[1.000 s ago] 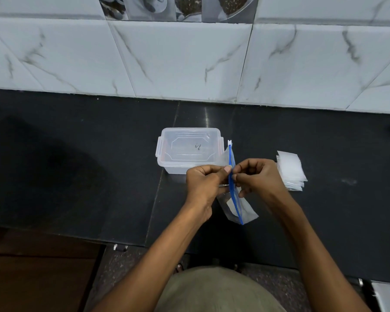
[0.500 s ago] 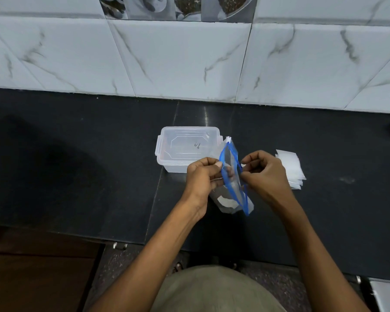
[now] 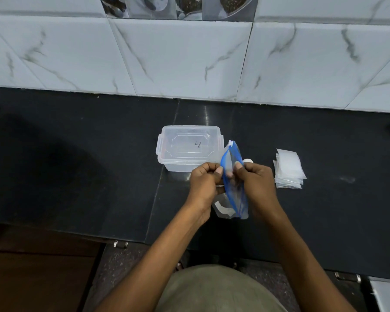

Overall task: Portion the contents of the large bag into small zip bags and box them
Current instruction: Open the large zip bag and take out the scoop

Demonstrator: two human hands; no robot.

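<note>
A large clear bag with a blue zip strip (image 3: 234,188) stands upright between my hands above the dark counter. My left hand (image 3: 206,183) pinches the left lip of its mouth and my right hand (image 3: 256,183) pinches the right lip, so the mouth is spread apart. What lies inside the bag is hard to make out. Just behind it sits a clear plastic box (image 3: 185,147) with its lid on. A stack of small clear zip bags (image 3: 288,168) lies flat to the right of my right hand.
The black counter (image 3: 77,165) runs left and right, with a marble-tiled wall (image 3: 189,59) behind it. Its front edge lies just below my wrists, with a brown cabinet (image 3: 32,278) under it at the left. A small white object (image 3: 249,161) shows behind my right hand.
The bag's zip was shut and straight a second ago; my hands have pulled its two lips apart and the mouth now gapes wider.
</note>
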